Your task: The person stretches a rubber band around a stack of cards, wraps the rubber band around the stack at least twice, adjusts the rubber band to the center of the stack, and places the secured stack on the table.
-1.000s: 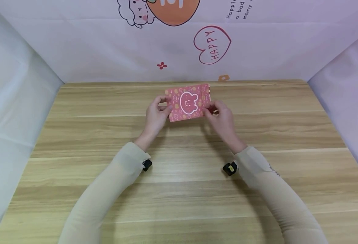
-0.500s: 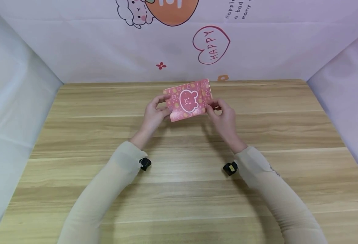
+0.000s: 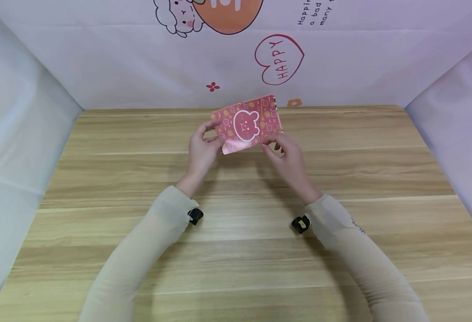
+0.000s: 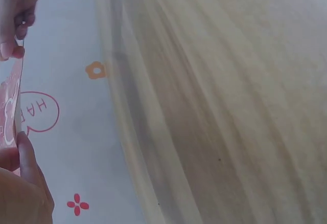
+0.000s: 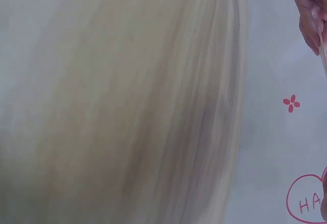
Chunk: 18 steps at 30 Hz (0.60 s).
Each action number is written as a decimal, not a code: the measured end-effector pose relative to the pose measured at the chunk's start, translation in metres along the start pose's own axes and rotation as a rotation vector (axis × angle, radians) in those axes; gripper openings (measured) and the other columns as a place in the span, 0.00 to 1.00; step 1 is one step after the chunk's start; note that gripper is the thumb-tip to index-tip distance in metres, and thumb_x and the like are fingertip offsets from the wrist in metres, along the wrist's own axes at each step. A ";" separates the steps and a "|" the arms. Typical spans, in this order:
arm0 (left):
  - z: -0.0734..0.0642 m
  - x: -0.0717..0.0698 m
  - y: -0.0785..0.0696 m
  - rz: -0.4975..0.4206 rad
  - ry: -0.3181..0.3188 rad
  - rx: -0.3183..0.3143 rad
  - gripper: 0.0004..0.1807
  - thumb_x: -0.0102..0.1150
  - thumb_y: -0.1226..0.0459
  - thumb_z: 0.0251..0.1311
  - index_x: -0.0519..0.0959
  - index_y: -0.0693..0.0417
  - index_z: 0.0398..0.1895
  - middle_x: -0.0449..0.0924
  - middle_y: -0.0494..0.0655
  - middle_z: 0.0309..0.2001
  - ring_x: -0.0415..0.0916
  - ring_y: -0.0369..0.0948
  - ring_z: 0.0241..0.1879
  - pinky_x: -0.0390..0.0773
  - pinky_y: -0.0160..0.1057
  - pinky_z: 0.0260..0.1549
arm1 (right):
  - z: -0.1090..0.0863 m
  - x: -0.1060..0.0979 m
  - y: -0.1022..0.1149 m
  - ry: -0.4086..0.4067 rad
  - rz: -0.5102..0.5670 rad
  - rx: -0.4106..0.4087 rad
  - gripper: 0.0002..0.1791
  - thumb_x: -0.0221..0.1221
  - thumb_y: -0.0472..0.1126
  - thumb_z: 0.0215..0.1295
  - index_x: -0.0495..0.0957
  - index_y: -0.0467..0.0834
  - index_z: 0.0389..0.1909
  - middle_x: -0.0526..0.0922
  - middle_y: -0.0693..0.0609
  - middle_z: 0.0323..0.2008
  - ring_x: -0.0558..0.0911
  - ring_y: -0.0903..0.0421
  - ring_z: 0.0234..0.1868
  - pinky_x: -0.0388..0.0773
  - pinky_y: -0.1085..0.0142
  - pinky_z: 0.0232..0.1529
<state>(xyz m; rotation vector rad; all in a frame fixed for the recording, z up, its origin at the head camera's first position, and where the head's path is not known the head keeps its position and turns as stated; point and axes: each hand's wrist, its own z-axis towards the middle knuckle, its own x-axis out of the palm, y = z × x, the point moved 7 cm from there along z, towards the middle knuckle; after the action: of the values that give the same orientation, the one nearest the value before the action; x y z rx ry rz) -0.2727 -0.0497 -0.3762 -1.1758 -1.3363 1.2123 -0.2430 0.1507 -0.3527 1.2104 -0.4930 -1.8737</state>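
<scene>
Left hand (image 3: 202, 150) and right hand (image 3: 289, 158) pinch a pink card (image 3: 247, 125) near the far edge of the surface (image 3: 236, 268), which stretches wide either side.

On the far white cloth (image 3: 139, 67) I read "HAPPY", sideways, inside a red heart (image 3: 279, 59). Above it to the right stand three cut-off black lines (image 3: 312, 14): "Happin", "a bad", "many". Farther left, white marks (image 3: 237, 5) on an orange shape (image 3: 232, 21) escape me.
</scene>
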 end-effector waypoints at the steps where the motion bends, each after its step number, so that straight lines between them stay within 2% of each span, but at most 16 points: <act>1: 0.000 0.000 -0.001 -0.009 -0.006 0.004 0.22 0.55 0.76 0.58 0.73 0.56 0.57 0.70 0.51 0.57 0.79 0.40 0.41 0.84 0.31 0.37 | -0.001 0.002 -0.001 0.022 0.012 0.014 0.07 0.59 0.35 0.62 0.80 0.36 0.38 0.83 0.42 0.35 0.70 0.53 0.31 0.66 0.71 0.32; 4: 0.000 -0.002 -0.005 -0.037 -0.020 0.017 0.22 0.54 0.76 0.59 0.74 0.55 0.57 0.70 0.50 0.57 0.79 0.39 0.41 0.84 0.31 0.36 | -0.003 0.006 -0.004 0.086 0.047 0.057 0.08 0.57 0.34 0.64 0.79 0.35 0.40 0.81 0.42 0.34 0.68 0.57 0.28 0.65 0.75 0.28; 8: 0.000 -0.004 -0.010 -0.056 -0.042 0.028 0.21 0.53 0.75 0.61 0.75 0.52 0.56 0.70 0.48 0.57 0.79 0.39 0.42 0.84 0.31 0.36 | -0.008 0.011 -0.009 0.164 0.096 0.108 0.10 0.52 0.34 0.67 0.78 0.36 0.45 0.82 0.42 0.35 0.69 0.59 0.27 0.67 0.74 0.27; 11: 0.001 -0.005 -0.012 -0.085 -0.054 0.014 0.21 0.52 0.75 0.61 0.75 0.51 0.56 0.71 0.47 0.57 0.78 0.39 0.41 0.84 0.30 0.35 | -0.010 0.015 -0.012 0.212 0.109 0.136 0.14 0.50 0.34 0.67 0.78 0.38 0.50 0.84 0.42 0.41 0.70 0.59 0.27 0.70 0.71 0.28; 15: 0.002 -0.006 -0.010 -0.152 -0.066 -0.028 0.22 0.51 0.76 0.61 0.75 0.51 0.56 0.70 0.45 0.55 0.78 0.37 0.39 0.83 0.30 0.34 | -0.012 0.021 -0.015 0.292 0.108 0.162 0.18 0.50 0.34 0.66 0.75 0.41 0.56 0.81 0.44 0.51 0.73 0.57 0.30 0.72 0.73 0.29; 18: 0.002 -0.006 -0.006 -0.195 -0.077 -0.060 0.23 0.50 0.77 0.61 0.74 0.51 0.57 0.70 0.44 0.53 0.79 0.36 0.37 0.83 0.30 0.32 | -0.014 0.025 -0.015 0.333 0.109 0.150 0.19 0.50 0.34 0.66 0.73 0.41 0.58 0.79 0.44 0.55 0.76 0.54 0.34 0.73 0.75 0.29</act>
<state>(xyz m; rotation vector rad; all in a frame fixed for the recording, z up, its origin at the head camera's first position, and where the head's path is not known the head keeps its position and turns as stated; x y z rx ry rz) -0.2748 -0.0562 -0.3703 -1.0217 -1.5170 1.0926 -0.2416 0.1405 -0.3838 1.5290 -0.5103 -1.5255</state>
